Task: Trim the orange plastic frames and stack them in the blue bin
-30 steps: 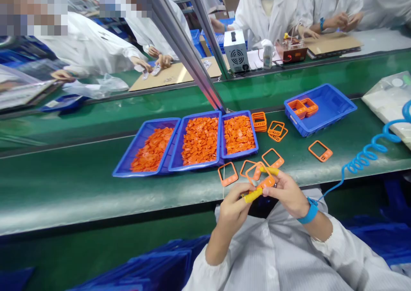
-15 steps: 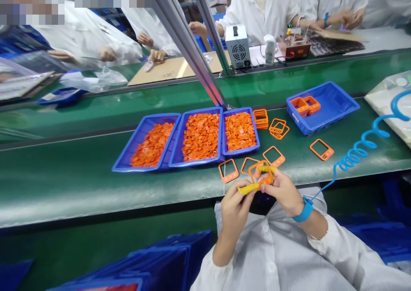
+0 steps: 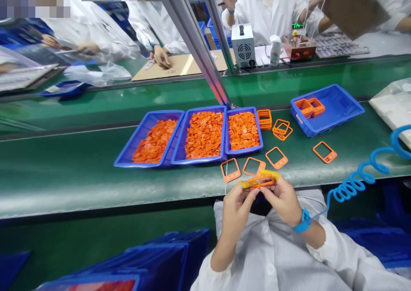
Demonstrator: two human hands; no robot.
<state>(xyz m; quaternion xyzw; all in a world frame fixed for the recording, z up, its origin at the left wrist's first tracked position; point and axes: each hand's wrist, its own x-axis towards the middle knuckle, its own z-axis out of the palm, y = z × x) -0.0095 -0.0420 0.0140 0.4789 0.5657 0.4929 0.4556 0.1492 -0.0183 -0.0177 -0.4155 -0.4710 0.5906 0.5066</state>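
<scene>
Between my two hands an orange plastic frame (image 3: 265, 182) is held tilted, almost edge-on, above the bench's near edge. My left hand (image 3: 238, 203) pinches its left end, a yellow finger cot on one finger. On the other end, my right hand (image 3: 283, 199) is closed, also with a yellow finger cot and with a blue wrist strap (image 3: 302, 221). Just beyond my hands lie more loose orange frames, one at the left (image 3: 230, 170), one in the middle (image 3: 253, 166) and one at the right (image 3: 276, 157). Any small part under my fingers is hidden.
Blue bins (image 3: 202, 159) of small orange pieces stand left of centre. Stacked frames (image 3: 264, 119) sit beside them; a blue tray (image 3: 340, 126) holding more is at the right. A coiled blue cord (image 3: 353, 181) runs from my wrist. Co-workers sit beyond a metal post (image 3: 202, 51).
The orange frame has tipped from facing me to nearly edge-on, and my hands have drawn together on it. Across the bench, a co-worker has lifted a brown board.
</scene>
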